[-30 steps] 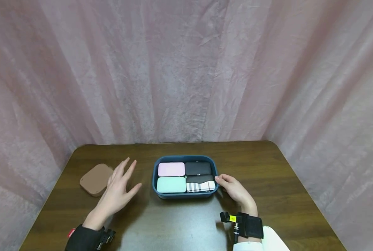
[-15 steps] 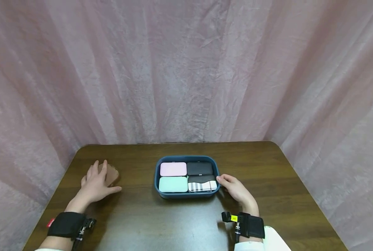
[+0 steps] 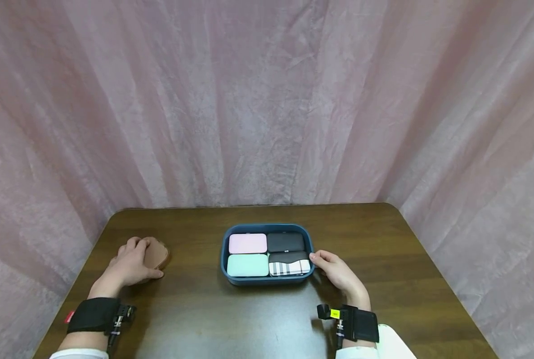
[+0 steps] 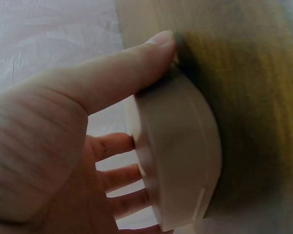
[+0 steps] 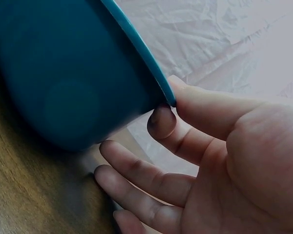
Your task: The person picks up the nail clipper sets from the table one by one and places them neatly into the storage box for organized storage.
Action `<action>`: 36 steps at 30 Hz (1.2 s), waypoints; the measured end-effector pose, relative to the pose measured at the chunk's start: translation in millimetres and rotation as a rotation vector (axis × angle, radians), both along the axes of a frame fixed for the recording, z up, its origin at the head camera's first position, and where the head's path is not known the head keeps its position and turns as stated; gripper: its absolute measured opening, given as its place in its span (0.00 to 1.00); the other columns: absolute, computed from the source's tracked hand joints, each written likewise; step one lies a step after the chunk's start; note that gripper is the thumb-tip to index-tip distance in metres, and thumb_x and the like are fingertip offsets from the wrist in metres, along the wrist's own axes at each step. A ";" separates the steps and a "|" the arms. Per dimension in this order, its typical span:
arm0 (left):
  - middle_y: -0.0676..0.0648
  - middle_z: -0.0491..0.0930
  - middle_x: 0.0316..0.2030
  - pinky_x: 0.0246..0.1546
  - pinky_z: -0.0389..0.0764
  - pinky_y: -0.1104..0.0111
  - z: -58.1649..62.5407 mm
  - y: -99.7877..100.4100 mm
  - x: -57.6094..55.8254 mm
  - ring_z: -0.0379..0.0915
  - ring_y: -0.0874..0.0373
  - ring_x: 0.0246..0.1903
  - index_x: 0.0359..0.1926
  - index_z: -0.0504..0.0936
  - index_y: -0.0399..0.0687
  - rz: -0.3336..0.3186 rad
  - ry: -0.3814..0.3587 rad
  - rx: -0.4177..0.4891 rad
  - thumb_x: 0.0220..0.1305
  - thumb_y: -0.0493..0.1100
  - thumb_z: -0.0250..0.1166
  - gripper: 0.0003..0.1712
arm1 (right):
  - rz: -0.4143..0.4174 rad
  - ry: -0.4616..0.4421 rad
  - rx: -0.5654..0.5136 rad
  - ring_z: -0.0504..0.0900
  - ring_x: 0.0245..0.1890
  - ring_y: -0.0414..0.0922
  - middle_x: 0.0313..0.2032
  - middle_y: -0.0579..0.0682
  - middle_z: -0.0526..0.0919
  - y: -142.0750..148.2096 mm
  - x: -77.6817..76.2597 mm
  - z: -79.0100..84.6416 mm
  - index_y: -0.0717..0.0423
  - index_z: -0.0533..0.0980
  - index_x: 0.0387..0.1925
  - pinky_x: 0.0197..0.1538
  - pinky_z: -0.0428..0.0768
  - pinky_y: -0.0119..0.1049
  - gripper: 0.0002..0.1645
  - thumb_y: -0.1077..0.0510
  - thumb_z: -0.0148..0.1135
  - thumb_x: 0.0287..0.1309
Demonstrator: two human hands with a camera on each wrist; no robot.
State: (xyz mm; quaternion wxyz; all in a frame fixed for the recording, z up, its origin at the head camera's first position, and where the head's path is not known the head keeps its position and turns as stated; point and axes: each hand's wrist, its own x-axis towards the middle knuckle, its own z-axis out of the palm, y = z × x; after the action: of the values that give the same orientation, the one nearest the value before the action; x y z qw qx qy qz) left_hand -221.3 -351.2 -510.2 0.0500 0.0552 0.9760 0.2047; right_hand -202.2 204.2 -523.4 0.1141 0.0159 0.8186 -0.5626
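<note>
At the table's left, my left hand (image 3: 125, 267) grips a flat tan case (image 3: 155, 254) with rounded corners. In the left wrist view, the thumb lies at one edge of the case (image 4: 183, 146) and the fingers reach its other side. My right hand (image 3: 339, 274) pinches the right rim of a dark blue basket (image 3: 267, 280) between thumb and forefinger, its other fingers loosely bent below the rim. Inside the basket lie a pink case (image 3: 247, 243), a mint case (image 3: 247, 265), a black case (image 3: 286, 242) and a black case with a plaid part (image 3: 289, 268).
The brown wooden table (image 3: 231, 324) has rounded far corners. Behind it and at both sides hangs a pale pink curtain (image 3: 267, 109). Black straps with small cameras (image 3: 94, 315) sit on both wrists.
My left hand has moved left and down onto the tan case, its spread fingers closing around it. My right hand stays at the basket rim, and the basket keeps its place.
</note>
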 end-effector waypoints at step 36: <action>0.15 0.58 0.60 0.50 0.71 0.30 14.8 6.5 -7.4 0.56 0.16 0.58 0.68 0.57 0.22 0.018 -0.078 -0.070 0.40 0.61 0.89 0.71 | 0.028 0.042 -0.042 0.71 0.40 0.48 0.35 0.48 0.73 0.3 -1.0 -1.2 0.62 0.77 0.38 0.43 0.67 0.39 0.19 0.50 0.57 0.81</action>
State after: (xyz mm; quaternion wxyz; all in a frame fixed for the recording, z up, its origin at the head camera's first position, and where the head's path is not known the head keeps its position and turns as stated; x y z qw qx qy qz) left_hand -228.7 -344.7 -495.4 0.0883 0.0367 0.9803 0.1731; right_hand -203.2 204.6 -524.7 0.1053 -0.0097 0.8090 -0.5782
